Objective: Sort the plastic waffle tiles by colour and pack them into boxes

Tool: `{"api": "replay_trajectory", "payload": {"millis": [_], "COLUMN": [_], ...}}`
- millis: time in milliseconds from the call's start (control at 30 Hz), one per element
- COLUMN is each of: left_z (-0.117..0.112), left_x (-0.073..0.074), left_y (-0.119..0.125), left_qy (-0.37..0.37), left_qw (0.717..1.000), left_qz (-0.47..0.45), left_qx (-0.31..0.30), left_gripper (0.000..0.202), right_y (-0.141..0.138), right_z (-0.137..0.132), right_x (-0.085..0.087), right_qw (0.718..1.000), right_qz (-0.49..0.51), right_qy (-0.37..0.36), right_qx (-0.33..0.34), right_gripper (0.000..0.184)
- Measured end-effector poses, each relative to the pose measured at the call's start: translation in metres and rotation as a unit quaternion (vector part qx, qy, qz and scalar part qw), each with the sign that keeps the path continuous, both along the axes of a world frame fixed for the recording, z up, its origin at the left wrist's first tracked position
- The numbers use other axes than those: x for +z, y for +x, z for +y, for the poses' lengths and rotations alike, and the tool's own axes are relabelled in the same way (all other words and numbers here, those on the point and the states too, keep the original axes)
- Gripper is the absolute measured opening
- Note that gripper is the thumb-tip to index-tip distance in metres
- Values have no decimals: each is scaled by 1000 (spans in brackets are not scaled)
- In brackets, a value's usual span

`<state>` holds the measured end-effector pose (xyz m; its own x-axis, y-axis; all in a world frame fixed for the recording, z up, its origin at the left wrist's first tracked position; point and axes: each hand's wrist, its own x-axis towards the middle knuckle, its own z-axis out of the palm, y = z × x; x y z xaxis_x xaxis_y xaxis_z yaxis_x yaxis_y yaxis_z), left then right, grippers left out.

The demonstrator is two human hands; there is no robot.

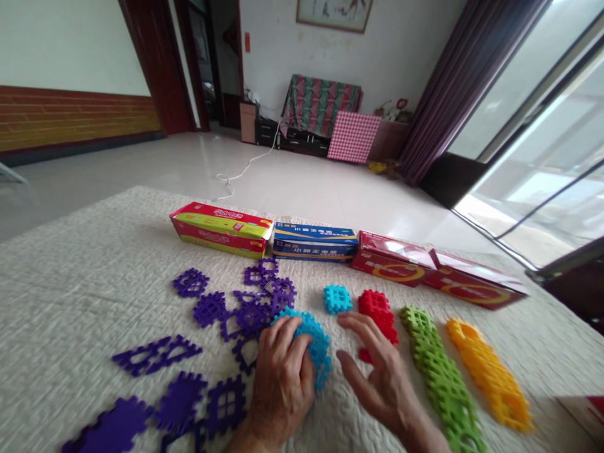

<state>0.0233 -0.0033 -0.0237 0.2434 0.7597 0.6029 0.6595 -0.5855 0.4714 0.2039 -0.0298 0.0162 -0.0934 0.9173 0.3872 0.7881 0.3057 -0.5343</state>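
My left hand point(283, 371) lies curled over a stack of blue waffle-block tiles point(317, 343) and grips it from the left. My right hand point(377, 371) is open beside the stack, fingers spread, its fingertips reaching over red tiles point(377, 309). A single blue tile point(337, 298) lies just beyond the hands. To the right run a row of green tiles point(436, 371) and a row of orange tiles point(491, 377). Several purple tiles point(226, 314) are scattered on the left.
All this rests on a cream quilted cover point(85, 296). Along its far edge stand a red-and-yellow box point(221, 229), a blue box point(315, 242) and two red boxes point(438, 270). Beyond lie a tiled floor and a white cable point(240, 168).
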Motion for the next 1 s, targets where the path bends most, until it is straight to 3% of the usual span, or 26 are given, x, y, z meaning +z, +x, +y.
{"api": "replay_trajectory", "payload": {"millis": [167,300,633,867,1000], "left_z": [1,2,2,2,2], "left_x": [-3,-6,-2,-2,-2], "left_y": [-1,-2,-3,-4,-6], "left_qy": [-3,6,18,24,46], "left_qw": [1000,1000,999,999,997], "left_qz": [-6,-16,-43,-25,-69], "left_qx": [8,4,8,3,-4], "left_gripper": [26,26,23,26,28], "right_y": [-28,-33,-30,-30,-31], "right_z": [-20,-13,-13,-10,-10], "right_x": [-29,-39,-37,-38,-35], "right_qw": [998,998,999,997,995], "right_qz": [-19,-31,21,13,53], "right_qy": [-51,-48,-42,-46,-46], "right_qx": [28,33,18,56,69], "right_gripper": [63,62,53,60,54]}}
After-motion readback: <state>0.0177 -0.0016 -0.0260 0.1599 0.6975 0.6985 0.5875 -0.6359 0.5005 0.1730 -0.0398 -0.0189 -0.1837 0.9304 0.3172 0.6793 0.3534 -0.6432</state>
